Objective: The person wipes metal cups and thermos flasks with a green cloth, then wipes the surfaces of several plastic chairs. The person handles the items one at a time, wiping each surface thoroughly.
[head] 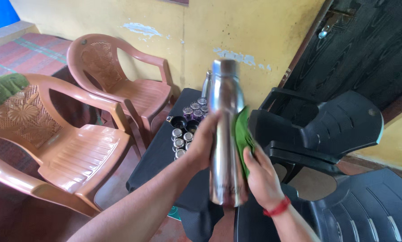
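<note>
Left hand (204, 141) grips a shiny steel bottle (226, 134) upright, while the right hand (260, 172) presses a green cloth (243, 136) against its side above the dark worktop (158, 159).

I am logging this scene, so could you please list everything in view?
Tall steel bottle: one, silver, upright, held in front of the person.
Green cloth: one, pressed against the bottle's right side.
Small steel caps: several, silver, on the dark table.
Dark cloth-covered table: one, black, centre.
Second steel bottle: one, silver, at the table's far end.
Brown plastic armchairs: two, left.
Black plastic chairs: at least two, right.
Red wrist thread: one, right wrist.
Left hand: grips the bottle.
Right hand: holds the cloth.
</note>
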